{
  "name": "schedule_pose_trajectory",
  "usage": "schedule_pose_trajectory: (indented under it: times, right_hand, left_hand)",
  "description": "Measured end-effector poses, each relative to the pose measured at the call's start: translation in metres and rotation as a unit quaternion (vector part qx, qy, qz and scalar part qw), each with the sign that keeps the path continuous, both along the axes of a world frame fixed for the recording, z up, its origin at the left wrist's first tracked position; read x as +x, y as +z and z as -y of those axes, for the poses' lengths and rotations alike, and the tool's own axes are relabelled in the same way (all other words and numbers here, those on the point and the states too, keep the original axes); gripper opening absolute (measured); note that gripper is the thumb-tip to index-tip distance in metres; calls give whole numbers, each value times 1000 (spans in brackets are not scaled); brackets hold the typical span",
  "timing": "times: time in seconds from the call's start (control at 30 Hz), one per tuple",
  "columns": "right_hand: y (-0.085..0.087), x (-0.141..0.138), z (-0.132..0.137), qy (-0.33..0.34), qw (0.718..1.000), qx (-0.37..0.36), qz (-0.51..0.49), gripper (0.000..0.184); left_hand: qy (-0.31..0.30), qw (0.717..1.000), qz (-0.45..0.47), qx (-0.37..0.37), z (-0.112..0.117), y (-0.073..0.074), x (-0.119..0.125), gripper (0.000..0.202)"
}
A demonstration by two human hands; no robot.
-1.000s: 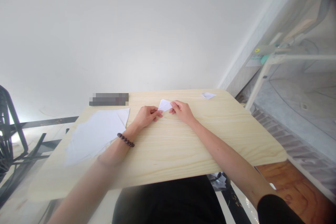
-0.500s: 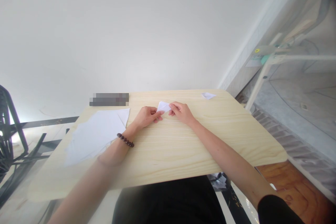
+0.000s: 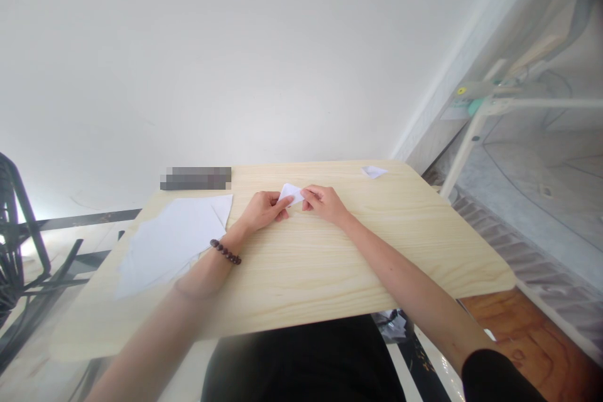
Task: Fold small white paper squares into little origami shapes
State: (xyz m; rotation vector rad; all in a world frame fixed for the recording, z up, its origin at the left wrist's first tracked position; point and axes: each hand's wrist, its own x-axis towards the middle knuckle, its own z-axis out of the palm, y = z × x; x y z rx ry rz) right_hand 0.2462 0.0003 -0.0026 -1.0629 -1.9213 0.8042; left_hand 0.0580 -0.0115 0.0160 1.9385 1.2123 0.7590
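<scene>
A small piece of folded white paper (image 3: 290, 191) is held just above the wooden table (image 3: 301, 282), between my two hands. My left hand (image 3: 264, 210) pinches its left and lower side, thumb on top. At the right corner, the thumb and fingers of my right hand (image 3: 325, 202) are closed on the same paper. Parts of the paper are hidden under the fingertips. Another folded white paper piece (image 3: 375, 172) lies alone near the table's far right corner.
White paper sheets (image 3: 174, 235) lie spread on the table's left side, partly beneath my left forearm. A blurred-out dark object (image 3: 196, 179) sits at the back left edge. A wall (image 3: 282, 63) rises behind the table; a black chair (image 3: 21, 226) stands left, a white metal frame (image 3: 466, 151) right.
The folded paper has shifted slightly left and tilted a little in my fingers. My right hand has moved slightly left with it; the left hand has barely moved.
</scene>
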Motion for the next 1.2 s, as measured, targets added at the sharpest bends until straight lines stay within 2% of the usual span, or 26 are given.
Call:
schedule_pose_trajectory:
  times: [0.23,0.47,0.73,1.0,1.2]
  right_hand:
    - [0,0,1,8,999,19,31,35]
    - [2,0,2,23,999,19,45,36]
    - [3,-1,3,31,994,48,92,37]
    - [-2,1,-3,-66,997,43,27,35]
    - [-3,2,-5,-81,996,35,22,34]
  left_hand:
    - [-2,1000,-27,11,0,3,-1,46]
    - [-21,999,34,-16,1,-1,0,41]
    - [-22,1000,21,-7,-1,-5,-1,41]
    - [-19,996,76,-52,-4,-1,-2,49]
    - [-49,996,52,-54,-7,-6,-5,43]
